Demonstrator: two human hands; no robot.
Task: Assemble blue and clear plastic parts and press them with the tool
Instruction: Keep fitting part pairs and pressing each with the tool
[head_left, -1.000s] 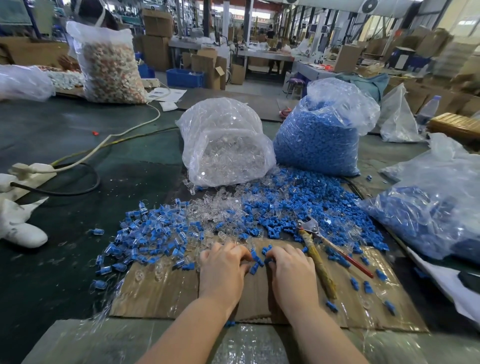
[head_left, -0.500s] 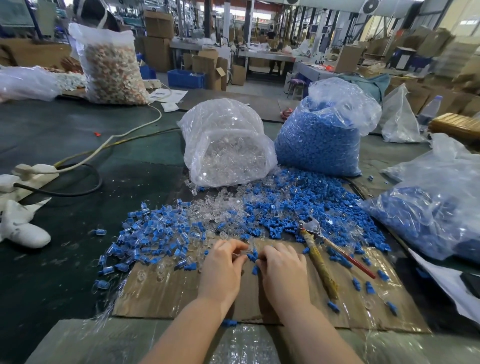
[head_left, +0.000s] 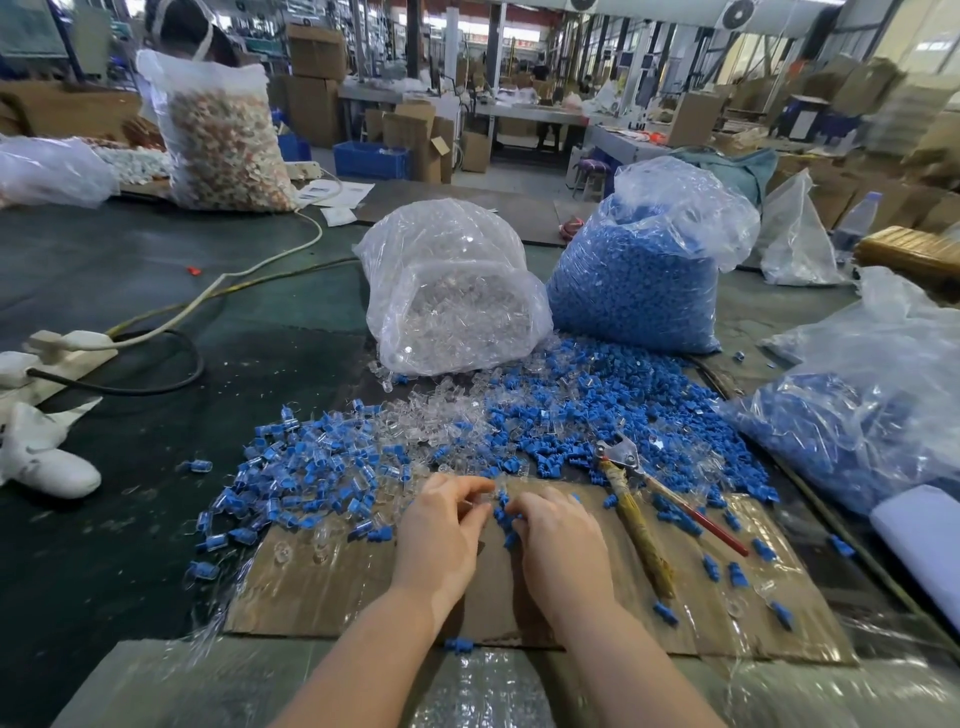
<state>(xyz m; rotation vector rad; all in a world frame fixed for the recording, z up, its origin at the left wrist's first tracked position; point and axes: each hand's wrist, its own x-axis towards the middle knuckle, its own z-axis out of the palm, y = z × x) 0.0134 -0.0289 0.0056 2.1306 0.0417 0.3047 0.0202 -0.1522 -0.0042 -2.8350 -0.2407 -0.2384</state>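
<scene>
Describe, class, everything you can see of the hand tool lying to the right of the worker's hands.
The tool is a plier-like press: small metal jaws, one handle wrapped in worn yellowish tape, the other thin and red. It lies flat and unheld on the cardboard sheet, jaws pointing away into the loose blue parts, handles splayed toward the worker.

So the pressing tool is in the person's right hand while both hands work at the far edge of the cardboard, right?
Not quite. The head view shows the pressing tool lying on the cardboard, to the right of the right hand, which does not hold it. The rest stands: the left hand and the right hand both work among small parts at the cardboard's far edge.
</scene>
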